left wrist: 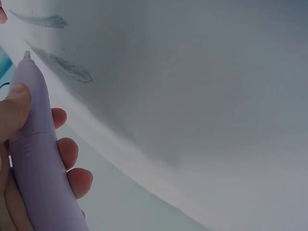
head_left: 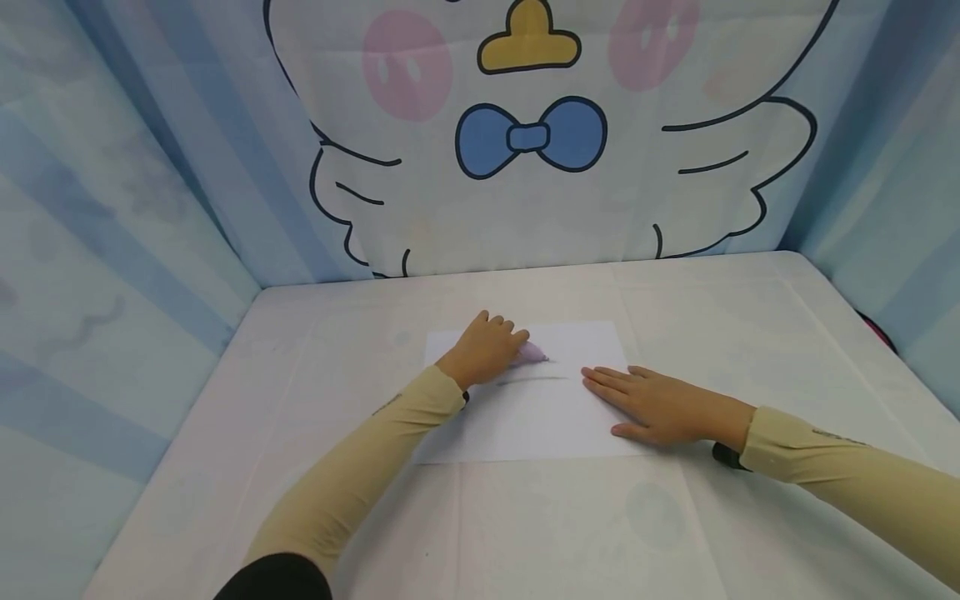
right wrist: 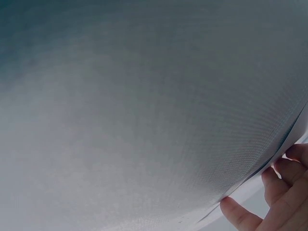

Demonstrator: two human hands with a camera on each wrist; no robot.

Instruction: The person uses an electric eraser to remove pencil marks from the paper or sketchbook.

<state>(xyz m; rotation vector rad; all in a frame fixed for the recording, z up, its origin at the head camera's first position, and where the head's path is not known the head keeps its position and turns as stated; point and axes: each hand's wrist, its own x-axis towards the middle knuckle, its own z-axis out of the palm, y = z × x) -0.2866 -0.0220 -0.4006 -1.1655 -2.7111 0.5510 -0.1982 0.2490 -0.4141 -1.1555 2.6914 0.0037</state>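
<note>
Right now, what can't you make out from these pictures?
Most of the purple tool: head view, hidden by the left hand.
Tool's rear end: left wrist view, cut off by the bottom edge.
Right edge of the paper, partly: head view, under the right hand.
Dark marking on the right sleeve: head view, too small.

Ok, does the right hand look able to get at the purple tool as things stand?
Probably yes: the right hand rests on the paper close to the purple tool, with nothing visible standing between them. The left hand grips the tool, though, covering much of it.
</note>
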